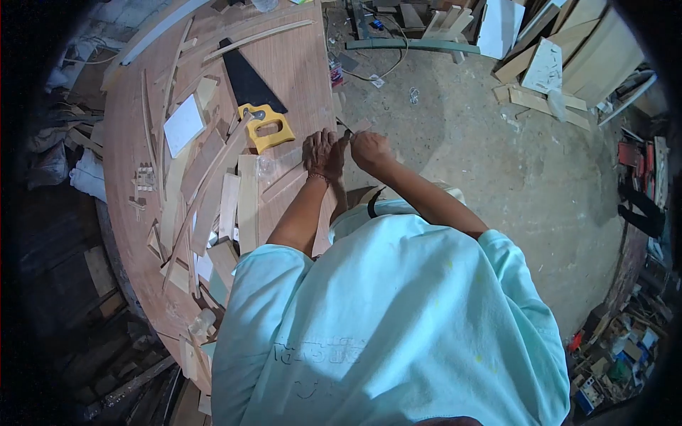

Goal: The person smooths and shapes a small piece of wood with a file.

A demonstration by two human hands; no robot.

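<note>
At the right edge of the wooden worktable point(307, 78), my left hand point(325, 153) presses down with bent fingers over a flat wooden strip point(283, 183). Close beside it, just past the edge, my right hand point(371, 151) is closed in a fist around a thin, dark tool point(343, 123). Only a narrow length of that tool shows beyond the knuckles; I cannot tell its kind. A handsaw with a yellow handle point(285, 135) and black blade lies on the table, left of my left hand.
Wooden offcuts point(229, 202), long thin strips and a white tile-like piece point(184, 126) cover the table's left part. Concrete floor point(540, 206) spreads to the right. Boards point(597, 64) lean at the far right, and a green bar point(412, 45) lies beyond the table.
</note>
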